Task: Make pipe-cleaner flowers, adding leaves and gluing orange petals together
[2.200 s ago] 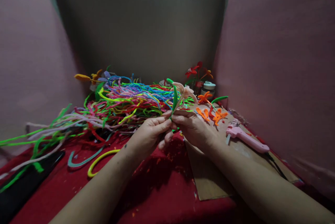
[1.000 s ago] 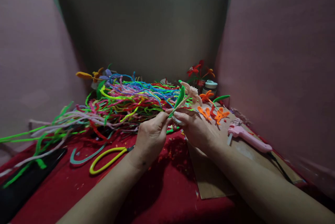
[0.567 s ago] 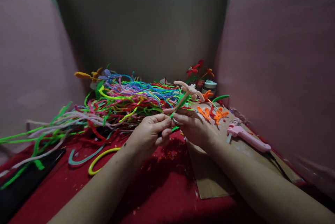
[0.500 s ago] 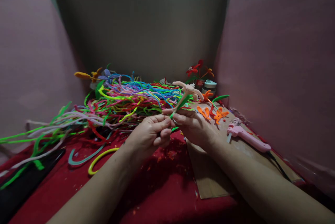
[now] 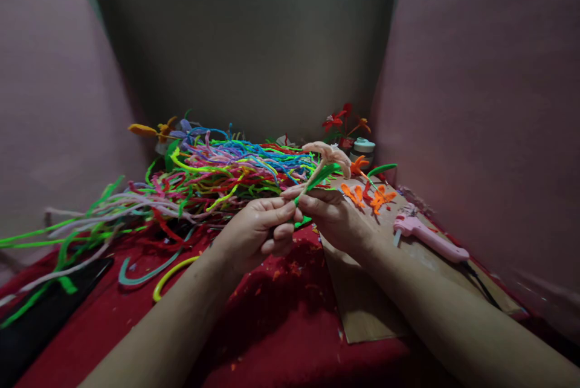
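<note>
The left hand (image 5: 267, 225) pinched the lower end of a pale pink fuzzy flower (image 5: 330, 157) between thumb and forefinger, its other fingers curled in toward the palm. The right hand (image 5: 333, 211) gripped the same piece just beside it, thumb and fingers closed about the stem (image 5: 312, 180), so the 2 hands met at the fingertips. The flower was up off the red cloth (image 5: 267, 333), tilted to the right, its petals spread at the top and a green leaf (image 5: 324, 176) lying along the stem. Behind the left hand spread a tangled heap of pipe cleaners (image 5: 231, 170) in blue, pink, yellow, red and green. Nearer the left forearm (image 5: 176, 315) lay a teal curved strip (image 5: 145, 280) and a yellow loop (image 5: 168, 276), the latter partly hidden by that arm. To the right, a cardboard sheet (image 5: 362, 309) bore orange flowers (image 5: 382, 199) and a pink glue gun (image 5: 430, 240) with a black cord (image 5: 480, 284). Farther back stood a jar with a pale blue lid (image 5: 364, 145), near red flowers (image 5: 334, 121). Orange scraps (image 5: 294, 268) dotted the cloth below the hands.
</note>
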The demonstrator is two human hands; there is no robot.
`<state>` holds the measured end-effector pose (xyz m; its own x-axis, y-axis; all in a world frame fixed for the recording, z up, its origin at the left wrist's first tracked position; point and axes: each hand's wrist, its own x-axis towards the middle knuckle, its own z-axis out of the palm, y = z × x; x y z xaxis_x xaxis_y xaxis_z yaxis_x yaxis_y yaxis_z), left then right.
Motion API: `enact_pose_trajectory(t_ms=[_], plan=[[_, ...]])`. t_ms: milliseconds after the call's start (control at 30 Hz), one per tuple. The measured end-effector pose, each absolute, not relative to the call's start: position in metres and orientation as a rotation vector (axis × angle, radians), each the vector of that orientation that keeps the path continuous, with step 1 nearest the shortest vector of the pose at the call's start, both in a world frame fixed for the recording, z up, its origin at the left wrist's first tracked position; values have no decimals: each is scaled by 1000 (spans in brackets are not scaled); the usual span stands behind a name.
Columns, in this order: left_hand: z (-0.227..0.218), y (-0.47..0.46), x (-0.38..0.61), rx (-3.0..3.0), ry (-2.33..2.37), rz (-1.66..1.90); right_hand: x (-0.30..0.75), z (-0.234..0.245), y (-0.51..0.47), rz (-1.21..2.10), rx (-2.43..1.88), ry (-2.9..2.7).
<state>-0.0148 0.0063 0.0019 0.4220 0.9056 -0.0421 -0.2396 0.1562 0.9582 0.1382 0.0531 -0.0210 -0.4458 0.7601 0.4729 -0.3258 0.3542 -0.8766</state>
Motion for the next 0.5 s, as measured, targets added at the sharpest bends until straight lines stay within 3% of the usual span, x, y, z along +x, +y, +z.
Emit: enact_pose_trajectory(t_ms=[167,300,500], plan=[[-4,3,-2,1936,1442,1206,135,-6,41,1308,-563,-1506],[-15,2,-1,2561,1880,988,135,-2,35,1300,-668,-1494],[-22,6,-9,2648,1958,844,134,-3,31,1257,-707,-1568]])
